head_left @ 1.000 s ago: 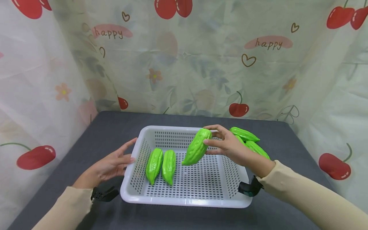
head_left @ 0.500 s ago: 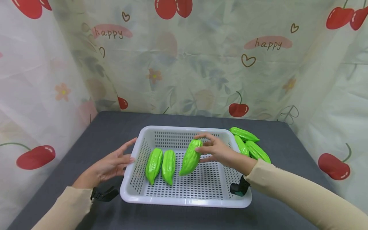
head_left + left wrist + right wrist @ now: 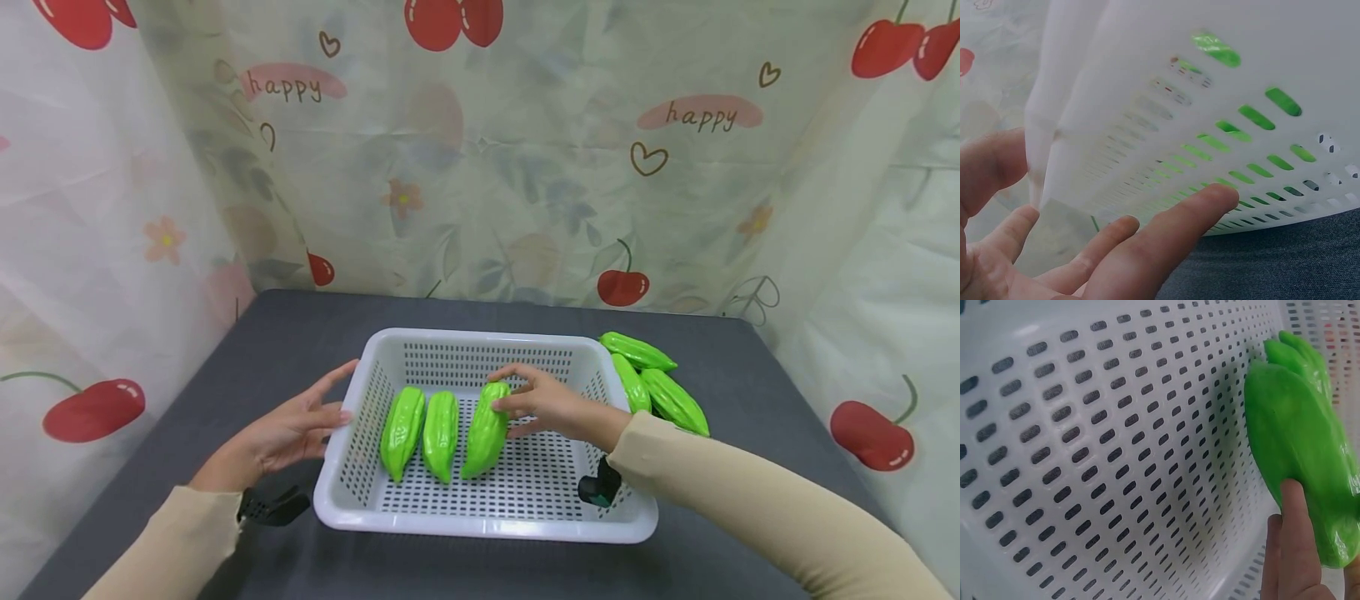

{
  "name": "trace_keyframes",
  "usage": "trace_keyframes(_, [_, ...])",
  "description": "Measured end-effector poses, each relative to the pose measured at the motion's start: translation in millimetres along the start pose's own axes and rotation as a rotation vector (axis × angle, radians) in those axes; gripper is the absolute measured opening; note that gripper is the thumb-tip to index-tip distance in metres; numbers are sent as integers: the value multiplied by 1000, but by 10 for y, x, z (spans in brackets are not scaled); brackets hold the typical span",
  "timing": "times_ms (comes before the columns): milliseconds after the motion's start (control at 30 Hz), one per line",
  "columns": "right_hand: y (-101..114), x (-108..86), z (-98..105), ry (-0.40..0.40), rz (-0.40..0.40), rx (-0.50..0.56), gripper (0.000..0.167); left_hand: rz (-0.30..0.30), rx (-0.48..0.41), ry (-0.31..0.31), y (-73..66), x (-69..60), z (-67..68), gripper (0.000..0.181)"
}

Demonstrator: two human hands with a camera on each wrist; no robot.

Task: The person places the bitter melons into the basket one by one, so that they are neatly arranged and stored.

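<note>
My right hand (image 3: 551,407) grips a bright green bitter melon (image 3: 486,437) by its upper part, low inside the white slotted basket (image 3: 487,527). In the right wrist view the fingers lie along the side of the bitter melon (image 3: 1300,437), close above the basket floor; I cannot tell whether it touches the floor. Two more bitter melons, one on the left (image 3: 402,433) and one beside it (image 3: 440,437), lie side by side in the basket. My left hand (image 3: 296,427) touches the basket's left side, its fingers fairly straight against the outer wall (image 3: 1166,100).
Several bitter melons lie piled on the dark table (image 3: 300,333) just right of the basket, one of them (image 3: 675,402) nearest the front. A printed curtain (image 3: 480,167) encloses the table at the back and sides.
My right hand has moved left and down with the bitter melon, lowering it from above the basket to beside the other two. The left hand and basket have stayed put.
</note>
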State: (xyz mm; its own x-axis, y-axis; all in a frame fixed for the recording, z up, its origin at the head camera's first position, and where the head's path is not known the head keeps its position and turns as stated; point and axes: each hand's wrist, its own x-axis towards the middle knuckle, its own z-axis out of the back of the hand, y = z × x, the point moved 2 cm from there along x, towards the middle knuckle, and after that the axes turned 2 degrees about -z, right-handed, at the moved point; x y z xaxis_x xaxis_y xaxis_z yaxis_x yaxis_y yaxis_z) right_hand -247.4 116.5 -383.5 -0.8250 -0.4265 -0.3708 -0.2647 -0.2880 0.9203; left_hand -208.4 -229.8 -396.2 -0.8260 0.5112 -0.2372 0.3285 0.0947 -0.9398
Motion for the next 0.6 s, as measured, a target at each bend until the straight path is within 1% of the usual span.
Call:
trace_keyframes(167, [-40,74,-28,-12,-23,-3,44,-1,4,-2,6,3,6,88])
trace_keyframes(433, [-75,186,-67,-31,-64,-59,42,1,19,-24,9,-5,-6,89])
trace_keyframes(600, [-80,254,-86,-35,-61,-57,42,0,16,-17,5,-10,-14,88])
